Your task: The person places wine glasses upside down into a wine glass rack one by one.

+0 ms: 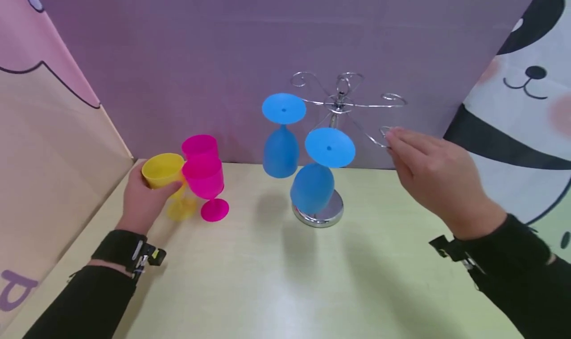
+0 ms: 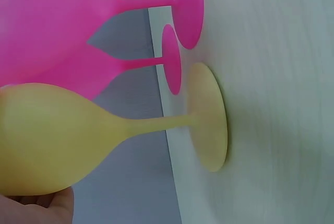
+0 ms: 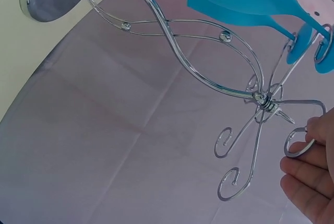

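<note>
My left hand (image 1: 144, 200) grips the bowl of a yellow wine glass (image 1: 162, 168), thumb on the near side. The left wrist view shows its stem and round foot (image 2: 209, 119) upright at the tabletop. At the right, my right hand (image 1: 439, 180) pinches the curled end of one arm of a chrome glass rack (image 1: 340, 104); the right wrist view shows thumb and fingertips around that curl (image 3: 298, 143). Two blue wine glasses hang upside down by their feet from other arms, one farther back (image 1: 281, 153) and one nearer (image 1: 312, 188).
Two pink wine glasses, a near one (image 1: 202, 178) and a far one (image 1: 200, 148), stand upright just right of the yellow one. The rack's round chrome base (image 1: 329, 219) stands on the pale table (image 1: 250, 289). Printed panels enclose the back and sides.
</note>
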{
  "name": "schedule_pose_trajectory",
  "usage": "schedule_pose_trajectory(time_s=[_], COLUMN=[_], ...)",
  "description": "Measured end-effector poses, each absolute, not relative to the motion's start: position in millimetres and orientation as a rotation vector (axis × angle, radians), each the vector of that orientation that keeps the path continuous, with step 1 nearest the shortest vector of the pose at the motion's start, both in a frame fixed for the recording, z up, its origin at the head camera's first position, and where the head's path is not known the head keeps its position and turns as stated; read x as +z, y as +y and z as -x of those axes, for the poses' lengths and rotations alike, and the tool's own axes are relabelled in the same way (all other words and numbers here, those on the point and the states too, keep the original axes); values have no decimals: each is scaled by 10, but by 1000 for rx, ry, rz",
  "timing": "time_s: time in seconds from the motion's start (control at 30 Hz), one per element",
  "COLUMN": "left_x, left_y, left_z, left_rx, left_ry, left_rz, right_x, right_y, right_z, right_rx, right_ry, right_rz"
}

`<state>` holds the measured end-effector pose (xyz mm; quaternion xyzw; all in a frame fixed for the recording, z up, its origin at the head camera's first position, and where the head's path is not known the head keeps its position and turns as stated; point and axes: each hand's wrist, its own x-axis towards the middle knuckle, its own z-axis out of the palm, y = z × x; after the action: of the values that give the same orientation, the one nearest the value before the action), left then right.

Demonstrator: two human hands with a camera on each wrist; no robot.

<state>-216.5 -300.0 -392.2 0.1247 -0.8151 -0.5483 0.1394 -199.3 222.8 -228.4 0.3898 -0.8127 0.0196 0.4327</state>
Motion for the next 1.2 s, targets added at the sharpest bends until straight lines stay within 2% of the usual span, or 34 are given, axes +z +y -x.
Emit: schedule_pose_trajectory(time_s=[0.83,1.2], left_x=[-3787,-3692], left_y=[-2974,-2688], left_z=[1641,1440], left_rx=[-1438,-1436], left_ry=[-2470,-2466], left_rz=[-135,81], right_x=[-2259,-2261], right_y=[2080,2041], right_z=[1965,1947], right_rx=[-48,-40], right_ry=[-2042,-2023], right_rz=[-991,-991])
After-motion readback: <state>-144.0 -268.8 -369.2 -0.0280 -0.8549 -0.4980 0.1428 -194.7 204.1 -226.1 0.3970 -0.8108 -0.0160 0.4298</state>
